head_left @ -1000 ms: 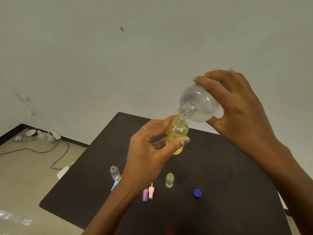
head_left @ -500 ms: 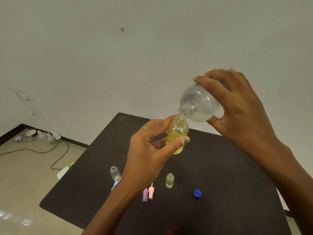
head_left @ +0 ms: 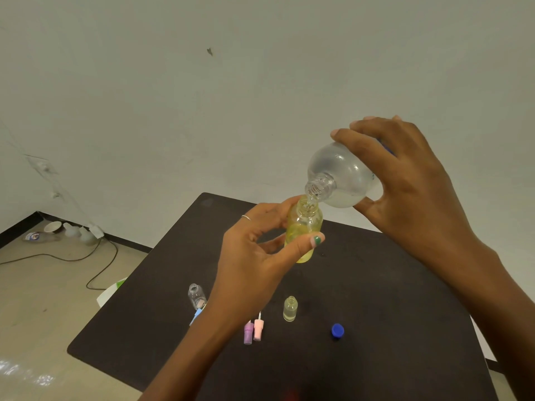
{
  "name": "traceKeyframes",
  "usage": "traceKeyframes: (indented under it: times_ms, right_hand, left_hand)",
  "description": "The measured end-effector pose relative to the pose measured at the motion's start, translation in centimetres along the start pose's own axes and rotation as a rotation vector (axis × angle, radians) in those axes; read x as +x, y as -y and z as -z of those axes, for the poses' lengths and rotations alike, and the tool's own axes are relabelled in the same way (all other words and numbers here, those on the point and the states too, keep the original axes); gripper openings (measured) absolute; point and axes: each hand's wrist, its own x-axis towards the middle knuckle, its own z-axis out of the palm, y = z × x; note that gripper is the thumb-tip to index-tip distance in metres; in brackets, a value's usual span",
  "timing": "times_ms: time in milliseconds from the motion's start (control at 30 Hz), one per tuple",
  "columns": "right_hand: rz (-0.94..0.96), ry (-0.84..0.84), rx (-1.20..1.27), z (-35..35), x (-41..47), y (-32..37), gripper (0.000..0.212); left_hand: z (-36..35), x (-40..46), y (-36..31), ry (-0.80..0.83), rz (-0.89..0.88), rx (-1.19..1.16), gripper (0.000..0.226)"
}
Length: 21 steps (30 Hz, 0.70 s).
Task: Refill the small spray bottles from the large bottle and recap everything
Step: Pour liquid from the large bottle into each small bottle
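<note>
My left hand grips a small yellow bottle upright above the black table. My right hand holds the large clear bottle tipped down, its open neck right over the yellow bottle's mouth, with clear liquid running in. On the table stand a small clear bottle and a small pale bottle, both uncapped. Near them lie a purple spray cap, a pink spray cap, a light blue cap partly hidden by my left wrist, and a blue screw cap.
The table's left edge drops to a beige floor with a black cable. Cups and bottles lie by the wall corner. A white and green object peeks out beside the table.
Both hands have stayed almost still. The large bottle is tipped a touch more and its neck sits closer over the yellow bottle's mouth.
</note>
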Motion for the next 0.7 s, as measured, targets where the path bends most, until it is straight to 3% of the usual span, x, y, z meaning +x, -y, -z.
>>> traceKeyframes:
  times_ms: [700]
  right_hand:
    - [-0.002, 0.006, 0.0, 0.05, 0.12, 0.17, 0.062]
  left_hand:
    - [0.09, -0.04, -0.03, 0.004, -0.006, -0.024, 0.035]
